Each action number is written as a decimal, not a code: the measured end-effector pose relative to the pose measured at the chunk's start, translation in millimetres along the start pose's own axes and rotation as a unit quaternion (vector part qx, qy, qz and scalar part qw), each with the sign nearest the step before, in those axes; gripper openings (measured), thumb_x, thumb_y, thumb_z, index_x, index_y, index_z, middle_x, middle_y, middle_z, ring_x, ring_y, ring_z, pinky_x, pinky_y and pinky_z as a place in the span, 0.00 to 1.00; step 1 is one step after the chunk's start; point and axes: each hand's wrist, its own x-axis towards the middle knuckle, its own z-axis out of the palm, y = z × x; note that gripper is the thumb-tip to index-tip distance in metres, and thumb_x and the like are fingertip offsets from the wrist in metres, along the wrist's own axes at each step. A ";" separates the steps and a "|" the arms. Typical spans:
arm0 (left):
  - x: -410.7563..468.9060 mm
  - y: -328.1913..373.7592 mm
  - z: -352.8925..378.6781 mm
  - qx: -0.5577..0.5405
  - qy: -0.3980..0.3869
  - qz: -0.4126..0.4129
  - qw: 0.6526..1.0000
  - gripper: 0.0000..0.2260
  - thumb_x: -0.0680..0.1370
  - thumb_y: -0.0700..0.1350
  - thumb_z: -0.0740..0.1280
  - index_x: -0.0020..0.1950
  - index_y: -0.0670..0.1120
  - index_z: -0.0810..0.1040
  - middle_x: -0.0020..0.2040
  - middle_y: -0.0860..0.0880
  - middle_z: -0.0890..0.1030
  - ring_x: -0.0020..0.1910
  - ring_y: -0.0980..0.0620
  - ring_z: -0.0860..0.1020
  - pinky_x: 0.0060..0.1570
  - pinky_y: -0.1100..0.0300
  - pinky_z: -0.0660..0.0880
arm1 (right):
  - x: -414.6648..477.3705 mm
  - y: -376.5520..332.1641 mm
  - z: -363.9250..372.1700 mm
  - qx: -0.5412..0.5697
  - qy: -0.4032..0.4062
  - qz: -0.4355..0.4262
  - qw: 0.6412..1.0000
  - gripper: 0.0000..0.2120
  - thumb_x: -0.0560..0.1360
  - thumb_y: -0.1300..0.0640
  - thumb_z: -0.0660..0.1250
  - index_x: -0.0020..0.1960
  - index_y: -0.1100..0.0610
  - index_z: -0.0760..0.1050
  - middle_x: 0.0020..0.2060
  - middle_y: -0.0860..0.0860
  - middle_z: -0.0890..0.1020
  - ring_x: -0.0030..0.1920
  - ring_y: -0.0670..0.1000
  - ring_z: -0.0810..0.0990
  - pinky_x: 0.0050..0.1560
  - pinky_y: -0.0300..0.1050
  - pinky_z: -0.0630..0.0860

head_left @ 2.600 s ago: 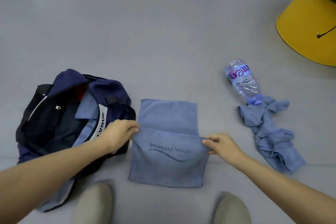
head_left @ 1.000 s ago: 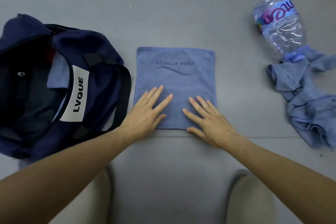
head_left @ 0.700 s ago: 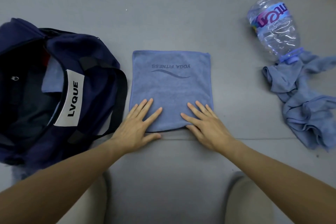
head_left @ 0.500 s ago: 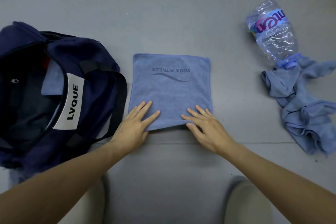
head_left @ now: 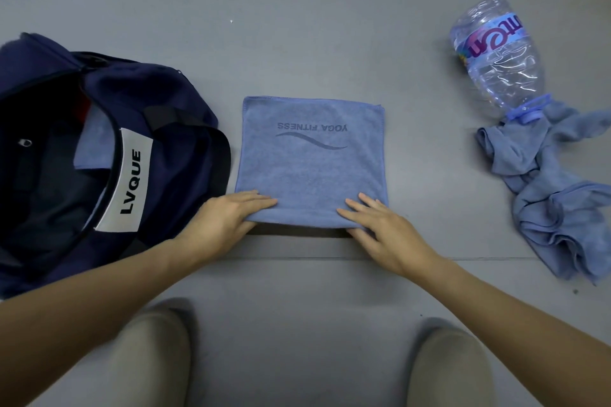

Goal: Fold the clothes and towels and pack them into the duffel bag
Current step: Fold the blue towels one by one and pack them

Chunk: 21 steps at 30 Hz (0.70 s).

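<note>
A folded blue towel (head_left: 312, 168) printed "YOGA FITNESS" lies square on the grey floor in front of me. My left hand (head_left: 224, 221) pinches its near left corner, fingers on top. My right hand (head_left: 383, 231) holds the near right corner the same way. The near edge is raised a little, with a shadow under it. To the left the navy duffel bag (head_left: 172, 102) with a white "LVQUE" label stands open, with dark and light blue clothes inside. A crumpled blue cloth (head_left: 555, 201) lies at the right.
A clear plastic water bottle (head_left: 496, 56) lies on its side at the far right, its cap touching the crumpled cloth. My knees (head_left: 148, 357) are at the bottom of the view. A seam in the floor runs just below the towel.
The towel was folded in half away from me, then both flat hands slid back along it to the near edge. Now they grip that edge and it lifts slightly.
</note>
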 end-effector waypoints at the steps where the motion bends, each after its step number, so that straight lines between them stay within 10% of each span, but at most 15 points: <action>1: 0.2 2.6 -8.8 -0.027 0.005 -0.013 1.000 0.18 0.78 0.56 0.64 0.67 0.55 0.80 0.61 0.57 0.83 0.59 0.56 0.80 0.56 0.70 0.74 | -1.9 -3.7 -6.5 0.044 -0.004 0.029 0.999 0.17 0.82 0.48 0.62 0.70 0.40 0.73 0.71 0.41 0.74 0.76 0.43 0.64 0.75 0.43 0.62; 3: 0.1 9.5 -24.2 -0.067 0.005 -0.051 0.996 0.17 0.78 0.60 0.68 0.64 0.57 0.81 0.54 0.65 0.83 0.52 0.63 0.80 0.48 0.78 0.68 | -5.7 -8.6 -18.2 0.099 0.017 0.068 0.993 0.08 0.80 0.46 0.64 0.57 0.38 0.79 0.49 0.40 0.84 0.54 0.42 0.79 0.57 0.40 0.71; 5: -1.5 15.8 -34.8 -0.096 -0.006 -0.075 0.993 0.17 0.75 0.60 0.67 0.63 0.59 0.82 0.50 0.69 0.80 0.48 0.69 0.78 0.47 0.77 0.70 | -8.7 -8.6 -27.3 0.133 0.013 0.088 0.987 0.15 0.79 0.42 0.64 0.41 0.52 0.76 0.29 0.45 0.70 0.33 0.46 0.68 0.39 0.46 0.67; 9: -2.9 21.0 -45.2 -0.160 -0.042 -0.096 0.981 0.12 0.77 0.58 0.67 0.57 0.60 0.84 0.48 0.64 0.85 0.49 0.62 0.82 0.51 0.61 0.77 | -16.0 -9.1 -40.1 0.185 0.002 0.095 0.978 0.19 0.79 0.44 0.66 0.32 0.51 0.72 0.27 0.44 0.71 0.31 0.46 0.67 0.38 0.47 0.67; 13: 10.8 15.8 -51.0 -0.191 -0.047 -0.123 0.973 0.07 0.81 0.50 0.68 0.55 0.57 0.84 0.47 0.59 0.85 0.48 0.59 0.82 0.53 0.53 0.79 | -11.0 1.7 -46.6 0.209 0.042 0.116 0.970 0.04 0.78 0.49 0.69 0.48 0.43 0.83 0.40 0.42 0.85 0.45 0.47 0.83 0.54 0.52 0.79; 21: 84.3 8.6 -71.6 -0.133 0.056 -0.141 0.979 0.10 0.80 0.46 0.67 0.61 0.54 0.81 0.52 0.59 0.82 0.54 0.58 0.78 0.53 0.68 0.71 | 42.1 21.5 -71.8 0.192 0.171 0.183 0.949 0.10 0.72 0.41 0.66 0.47 0.43 0.82 0.38 0.45 0.85 0.44 0.53 0.84 0.52 0.55 0.81</action>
